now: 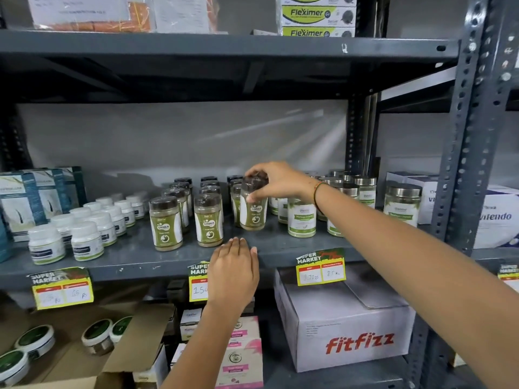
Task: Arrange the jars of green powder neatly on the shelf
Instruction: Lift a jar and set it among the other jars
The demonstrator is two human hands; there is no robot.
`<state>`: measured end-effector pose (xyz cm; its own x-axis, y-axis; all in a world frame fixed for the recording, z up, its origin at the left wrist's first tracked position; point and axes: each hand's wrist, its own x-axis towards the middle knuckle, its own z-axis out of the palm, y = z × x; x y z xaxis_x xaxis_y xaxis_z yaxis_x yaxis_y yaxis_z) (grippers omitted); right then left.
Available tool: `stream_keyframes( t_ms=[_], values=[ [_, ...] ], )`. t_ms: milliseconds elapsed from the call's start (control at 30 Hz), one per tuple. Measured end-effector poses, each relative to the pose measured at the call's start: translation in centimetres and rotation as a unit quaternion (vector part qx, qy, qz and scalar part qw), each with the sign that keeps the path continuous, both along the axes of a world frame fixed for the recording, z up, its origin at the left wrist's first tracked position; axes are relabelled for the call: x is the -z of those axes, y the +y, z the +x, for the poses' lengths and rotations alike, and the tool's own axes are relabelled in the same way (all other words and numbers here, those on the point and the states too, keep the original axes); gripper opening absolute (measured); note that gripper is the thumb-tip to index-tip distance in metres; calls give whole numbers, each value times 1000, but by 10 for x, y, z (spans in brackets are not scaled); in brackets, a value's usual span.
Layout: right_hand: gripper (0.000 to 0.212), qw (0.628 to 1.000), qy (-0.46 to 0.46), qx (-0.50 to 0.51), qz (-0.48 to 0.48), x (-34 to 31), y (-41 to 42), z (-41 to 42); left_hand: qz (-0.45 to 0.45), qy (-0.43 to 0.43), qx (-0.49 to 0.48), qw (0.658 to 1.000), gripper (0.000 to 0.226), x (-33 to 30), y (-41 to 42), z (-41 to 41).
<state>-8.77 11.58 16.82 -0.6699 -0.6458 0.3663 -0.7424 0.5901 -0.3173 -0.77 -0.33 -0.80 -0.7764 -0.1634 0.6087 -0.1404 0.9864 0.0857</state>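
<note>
The right hand [276, 182] is clamped from above on the dark brown lid of one jar of green powder [253, 210], thumb against the jar's shoulder; the jar stands upright at the front of the third row on the grey metal shelf [134, 258]. Whether its base touches the shelf cannot be told. The left hand [233, 272] lies flat and open, fingers apart, palm down on the shelf's front edge, holding nothing.

To the left of the held jar stand two further rows of like jars [186, 211], clear-walled, filled with olive-green powder, brown-lidded, green-and-white labels marked "Gaska". Further left are small white tubs [84, 234] with white lids; contents not visible. To the right stand steel-lidded glass jars [402, 203] with pale green labels.

Below the shelf sits a white carton [351, 332] printed "fitfizz", closed.
</note>
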Motion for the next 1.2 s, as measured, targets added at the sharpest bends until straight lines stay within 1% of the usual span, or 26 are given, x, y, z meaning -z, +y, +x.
stream_keyframes(
  t_ms=[167,400,567,667,767,933,1033,1200],
  values=[
    [68,999,10,14,42,16,-17,-14,3,4,-1,1000,55,2,0,-1],
    [69,999,-27,13,35,20,-25,-34,11,7,1,1000,55,4,0,-4],
    [66,993,-115,0,-15,22,-23,-39,11,12,9,1000,56,4,-1,-4],
    [66,991,-131,4,-26,24,-23,-37,12,11,10,1000,56,3,-1,-4],
    [71,990,-134,3,-39,26,-22,-33,13,5,8,1000,55,2,-1,-2],
    [79,997,-65,24,-33,22,-15,-20,19,-7,8,1000,54,-1,1,1],
    [75,997,-53,24,-57,16,-7,-6,24,-10,10,1000,53,-3,3,5],
    [70,995,39,36,-81,3,22,19,22,-23,9,999,53,-6,5,9]
  ],
)
